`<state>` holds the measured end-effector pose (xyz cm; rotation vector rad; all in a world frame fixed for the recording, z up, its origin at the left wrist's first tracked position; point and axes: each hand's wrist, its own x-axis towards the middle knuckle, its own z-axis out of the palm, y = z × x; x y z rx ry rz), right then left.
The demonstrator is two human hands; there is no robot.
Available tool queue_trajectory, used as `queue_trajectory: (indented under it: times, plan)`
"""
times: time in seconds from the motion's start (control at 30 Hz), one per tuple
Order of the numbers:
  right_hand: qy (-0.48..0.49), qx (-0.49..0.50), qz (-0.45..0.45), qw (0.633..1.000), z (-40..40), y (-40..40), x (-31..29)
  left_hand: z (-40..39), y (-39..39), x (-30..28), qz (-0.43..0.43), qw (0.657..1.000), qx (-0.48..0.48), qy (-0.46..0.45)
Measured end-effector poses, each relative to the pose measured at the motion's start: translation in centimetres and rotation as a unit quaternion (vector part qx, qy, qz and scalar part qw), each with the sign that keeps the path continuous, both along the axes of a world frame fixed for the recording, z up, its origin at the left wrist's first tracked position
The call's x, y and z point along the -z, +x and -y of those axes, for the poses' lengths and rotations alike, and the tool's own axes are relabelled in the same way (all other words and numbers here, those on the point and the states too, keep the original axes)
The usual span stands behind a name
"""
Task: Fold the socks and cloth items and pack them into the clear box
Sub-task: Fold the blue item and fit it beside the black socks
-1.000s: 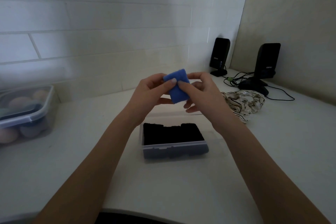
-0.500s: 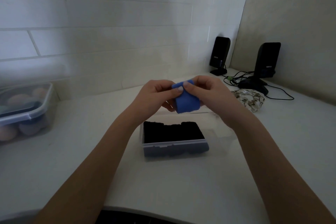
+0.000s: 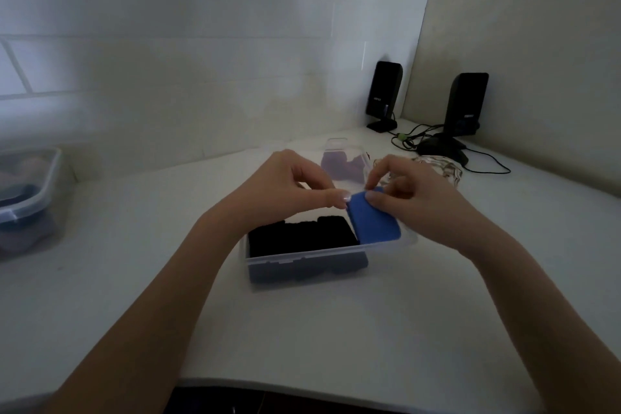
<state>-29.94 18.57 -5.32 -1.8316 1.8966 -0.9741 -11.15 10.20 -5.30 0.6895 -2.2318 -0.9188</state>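
White desk carried everything you worked over. Half a second earlier you held the folded blue cloth up above the clear box; here you had lowered it into the box's right end, beside the black folded items filling the rest. Your left hand and right hand each pinched its far edge with fingertips pressed together on it. A second lidded tub at left was cut off and blurred. The patterned cloth hid mostly behind your right hand.
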Motion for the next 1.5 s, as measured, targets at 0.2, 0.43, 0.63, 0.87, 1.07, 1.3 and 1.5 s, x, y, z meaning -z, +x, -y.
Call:
queue_trajectory:
  times: [0.2,0.43,0.63,0.87,1.07,1.3,1.5]
  plan:
    - [0.044,0.045,-0.129,0.99,-0.3,1.3,0.3,0.0,-0.7,0.4,0.098,0.995,0.001,0.021]
    - [0.071,0.082,-0.315,0.943,-0.6,2.6,-0.6,0.1,-1.1,0.9,0.173,0.984,-0.013,-0.046]
    - [0.142,0.027,-0.277,0.95,-1.5,2.4,-2.3,0.2,-1.0,0.9,0.205,0.977,-0.011,-0.056]
    - [0.236,-0.007,-0.319,0.918,0.0,2.5,-2.7,-0.1,-1.1,0.8,0.223,0.974,-0.003,-0.037]
    - [0.177,0.022,-0.425,0.888,0.9,4.3,-2.0,-0.5,-1.3,0.7,0.211,0.977,0.002,-0.024]
    - [0.193,-0.01,-0.47,0.861,0.6,4.5,-2.5,-0.3,-1.2,1.0,0.207,0.978,0.005,-0.041]
    - [0.295,-0.075,-0.421,0.854,0.6,3.3,-3.2,-0.5,-1.2,0.8,0.166,0.986,-0.001,-0.031]
